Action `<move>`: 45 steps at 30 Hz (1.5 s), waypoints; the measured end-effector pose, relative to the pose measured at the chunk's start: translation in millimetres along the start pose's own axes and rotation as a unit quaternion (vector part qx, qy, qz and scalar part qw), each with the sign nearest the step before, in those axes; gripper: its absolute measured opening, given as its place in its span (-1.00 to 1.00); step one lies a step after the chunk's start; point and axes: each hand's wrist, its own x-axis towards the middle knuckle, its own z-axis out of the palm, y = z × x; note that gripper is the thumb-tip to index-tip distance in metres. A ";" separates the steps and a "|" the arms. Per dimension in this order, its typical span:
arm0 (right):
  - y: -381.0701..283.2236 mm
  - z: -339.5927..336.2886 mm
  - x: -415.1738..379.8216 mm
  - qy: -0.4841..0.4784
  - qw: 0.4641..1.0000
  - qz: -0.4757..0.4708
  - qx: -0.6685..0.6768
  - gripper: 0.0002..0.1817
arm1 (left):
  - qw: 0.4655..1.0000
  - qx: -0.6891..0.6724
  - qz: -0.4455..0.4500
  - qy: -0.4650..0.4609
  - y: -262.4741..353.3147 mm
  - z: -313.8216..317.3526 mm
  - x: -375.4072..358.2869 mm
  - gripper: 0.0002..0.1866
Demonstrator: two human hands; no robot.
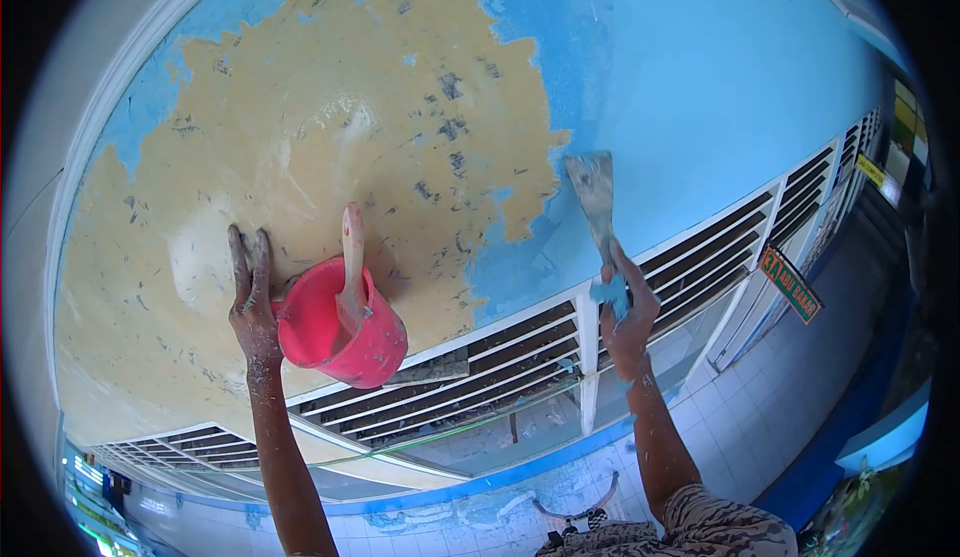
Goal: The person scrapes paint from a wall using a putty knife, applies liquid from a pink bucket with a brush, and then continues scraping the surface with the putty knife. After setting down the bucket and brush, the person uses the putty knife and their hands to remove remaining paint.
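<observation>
My right hand [628,315] is closed round the handle of a scraper [593,195]. Its broad, smeared blade points up at the wall, close to the ragged edge of the blue paint. A peeled piece of blue paint [610,297] clings to that hand. My left hand [254,307] grips the side of a pink bucket [365,347], with two fingers stretched up against the wall. The bucket tilts toward me, and a paintbrush [352,267] stands in it, handle up. Bare tan wall [330,87] spreads behind the bucket, bordered by blue paint [700,87].
White louvred vents [480,372] run below the wall, with paint flakes on the slats. A green string [480,412] crosses in front of them. Farther right hangs a lettered sign [790,284]. The tiled floor [745,387] lies beneath.
</observation>
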 end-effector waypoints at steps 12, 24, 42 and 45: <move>-30.6 2.2 76.3 -0.017 0.996 0.065 -0.060 -0.61 | 0.998 0.038 0.048 0.030 -15.3 12.0 -2.3 -0.22; 16.9 -9.6 -121.7 -0.086 0.989 0.121 -0.005 -0.63 | 0.997 0.048 0.059 0.027 -15.2 12.5 -2.1 -0.26; 26.3 13.9 -169.1 -0.056 0.995 0.086 -0.008 -0.58 | 0.997 0.027 0.067 0.004 -20.1 8.1 -5.2 -0.20; 25.9 16.5 -165.2 -0.039 0.996 0.076 0.001 -0.55 | 0.998 0.030 0.054 0.008 -17.1 11.1 -2.5 -0.20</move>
